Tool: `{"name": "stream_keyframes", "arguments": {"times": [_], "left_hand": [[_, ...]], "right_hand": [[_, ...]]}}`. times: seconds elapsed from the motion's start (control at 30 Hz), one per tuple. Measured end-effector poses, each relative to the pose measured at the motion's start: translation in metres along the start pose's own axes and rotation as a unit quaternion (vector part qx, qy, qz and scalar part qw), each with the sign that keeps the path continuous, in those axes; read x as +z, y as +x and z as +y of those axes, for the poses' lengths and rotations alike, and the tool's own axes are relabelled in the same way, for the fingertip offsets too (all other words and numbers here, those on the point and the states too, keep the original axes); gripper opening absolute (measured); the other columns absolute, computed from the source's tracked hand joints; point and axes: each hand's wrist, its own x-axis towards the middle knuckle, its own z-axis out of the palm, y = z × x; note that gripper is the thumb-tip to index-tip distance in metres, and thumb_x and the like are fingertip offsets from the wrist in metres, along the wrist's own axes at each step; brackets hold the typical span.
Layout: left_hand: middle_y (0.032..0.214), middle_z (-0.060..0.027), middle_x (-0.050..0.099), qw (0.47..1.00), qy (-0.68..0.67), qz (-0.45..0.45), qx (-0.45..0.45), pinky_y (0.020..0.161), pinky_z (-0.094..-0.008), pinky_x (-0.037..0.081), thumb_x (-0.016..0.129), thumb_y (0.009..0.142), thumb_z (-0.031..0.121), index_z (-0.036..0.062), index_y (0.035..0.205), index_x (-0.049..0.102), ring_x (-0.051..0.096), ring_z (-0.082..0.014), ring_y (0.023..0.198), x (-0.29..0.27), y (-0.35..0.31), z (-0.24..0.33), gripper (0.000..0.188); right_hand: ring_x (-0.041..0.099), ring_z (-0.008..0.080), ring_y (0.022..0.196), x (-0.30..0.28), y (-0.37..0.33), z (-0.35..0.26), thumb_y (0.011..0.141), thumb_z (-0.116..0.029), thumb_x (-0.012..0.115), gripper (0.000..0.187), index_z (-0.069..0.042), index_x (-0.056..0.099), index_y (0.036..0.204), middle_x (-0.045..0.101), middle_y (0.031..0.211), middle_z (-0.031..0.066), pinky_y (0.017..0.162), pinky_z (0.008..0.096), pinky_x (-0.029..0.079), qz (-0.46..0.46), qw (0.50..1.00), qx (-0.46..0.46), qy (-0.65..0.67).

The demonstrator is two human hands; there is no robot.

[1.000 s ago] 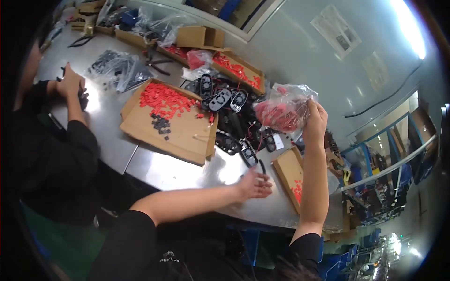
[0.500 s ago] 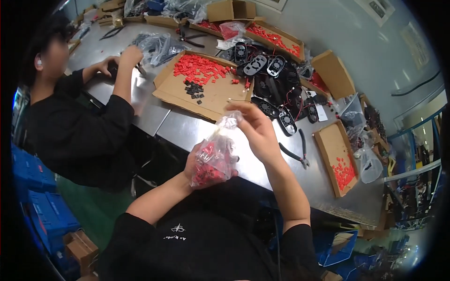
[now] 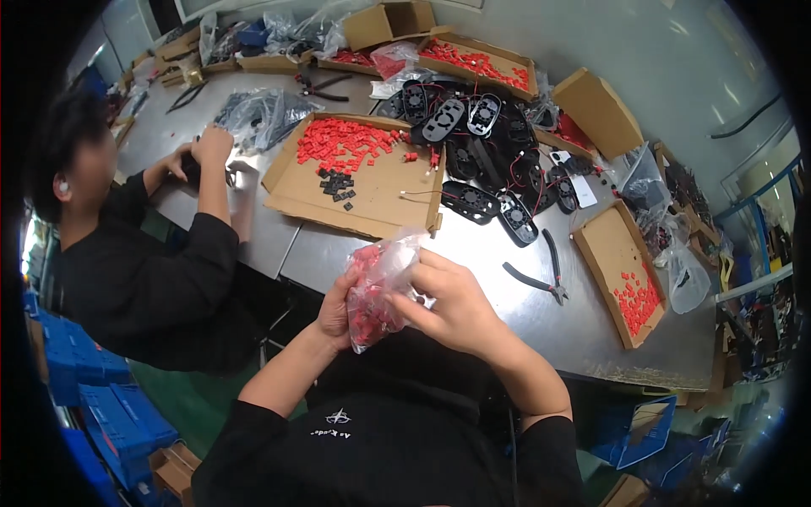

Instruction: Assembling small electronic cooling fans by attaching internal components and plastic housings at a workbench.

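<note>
Clear bag [image 3: 369,317] held at the near edge of the bench [image 3: 591,346]

Head view. We find the bag raised close to the wearer's front, red pieces [image 3: 361,328] showing through its film. Left hand [image 3: 335,311]: fingers wrapped round the bag's left side, gripping it. Right hand [image 3: 456,308]: thumb against the film, fingers curled at the bag's right side; tips partly hidden, so we cannot tell whether they pinch.

Beyond the bag, a shallow cardboard tray [image 3: 380,215] carries loose red parts [image 3: 342,144] and fewer black parts [image 3: 336,183]. To its right, heaped black housings [image 3: 483,160]. Pliers [image 3: 558,292] lie nearer the near edge, handles apart. Toward the bench's right end we note a smaller tray [image 3: 604,245]; at its left, a co-worker [image 3: 160,262].
</note>
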Motion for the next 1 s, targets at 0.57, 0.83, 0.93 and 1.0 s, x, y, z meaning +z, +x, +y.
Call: {"name": "stream_keyframes", "arguments": {"times": [0.57, 0.83, 0.93, 1.0], "left_hand": [[0.128, -0.0118, 0.066, 0.930, 0.319, 0.122, 0.132, 0.087, -0.0415, 0.064, 0.059, 0.104, 0.037, 0.0098, 0.146, 0.050, 0.072, -0.0252, 0.107, -0.005, 0.131, 0.140, 0.051], [0.126, -0.0099, 0.066, 0.851, 0.496, 0.049, 0.167, 0.092, -0.0369, 0.060, 0.069, 0.100, 0.021, 0.0055, 0.141, 0.051, 0.068, -0.0203, 0.112, -0.018, 0.187, 0.178, 0.048], [0.128, -0.0100, 0.065, 0.847, 0.496, 0.038, 0.187, 0.094, -0.0356, 0.058, 0.071, 0.098, 0.022, 0.0049, 0.144, 0.048, 0.066, -0.0193, 0.114, -0.013, 0.196, 0.174, 0.054], [0.129, -0.0100, 0.064, 0.814, 0.540, 0.042, 0.209, 0.095, -0.0344, 0.057, 0.073, 0.097, 0.023, 0.0043, 0.145, 0.048, 0.065, -0.0185, 0.114, -0.019, 0.199, 0.182, 0.057]], "right_hand": [[0.055, 0.0078, 0.061, -0.039, -0.006, 0.137, 0.098, -0.011, 0.064, 0.016, 0.003, 0.071, 0.096, 0.064, 0.071, 0.0036, 0.056, 0.0254, 0.042, 0.306, 0.951, 0.035, 0.008], [0.068, 0.0330, 0.069, -0.029, -0.009, 0.145, 0.094, -0.022, 0.065, 0.018, -0.006, 0.068, 0.089, 0.068, 0.075, 0.0135, 0.063, 0.0422, 0.053, 0.234, 0.971, 0.004, -0.044], [0.068, 0.0340, 0.069, -0.032, -0.012, 0.146, 0.094, -0.023, 0.065, 0.018, -0.006, 0.068, 0.088, 0.068, 0.075, 0.0135, 0.063, 0.0423, 0.053, 0.217, 0.974, 0.033, -0.052], [0.068, 0.0345, 0.070, -0.030, -0.010, 0.146, 0.094, -0.023, 0.066, 0.019, -0.006, 0.067, 0.088, 0.068, 0.075, 0.0135, 0.063, 0.0429, 0.053, 0.215, 0.975, 0.028, -0.049]]}}
